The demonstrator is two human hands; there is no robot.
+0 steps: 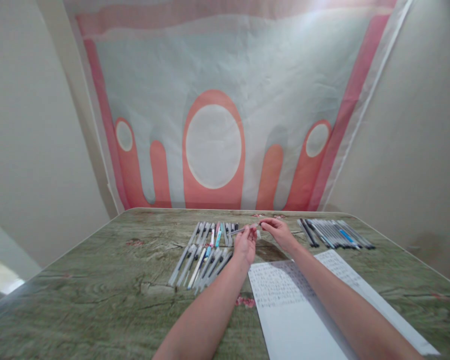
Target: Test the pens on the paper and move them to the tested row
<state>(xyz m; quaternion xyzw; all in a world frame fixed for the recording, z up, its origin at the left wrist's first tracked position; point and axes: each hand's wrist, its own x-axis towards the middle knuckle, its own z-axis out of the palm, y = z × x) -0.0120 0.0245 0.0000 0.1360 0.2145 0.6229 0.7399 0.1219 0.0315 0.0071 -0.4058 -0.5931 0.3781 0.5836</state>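
Observation:
In the head view a slim grey pen (235,232) is held up over the table in both hands. My left hand (246,244) has its fingers closed round the barrel, palm turned up. At the pen's dark right end, my right hand (278,233) pinches with thumb and fingertips. Whether that end is a cap or a tip is too small to tell. Just left of my left hand lie two rows of pens (189,257), mostly clear-barrelled with dark parts, some white, blue or teal. A small whitish thing (258,234) shows between the hands, partly hidden.
On the right lies another row of pens (335,234), mostly grey with a blue one among them. An open notebook (296,320) with handwriting lies under my right forearm. The wood-patterned table (97,295) ends at a patterned hanging cloth (213,145).

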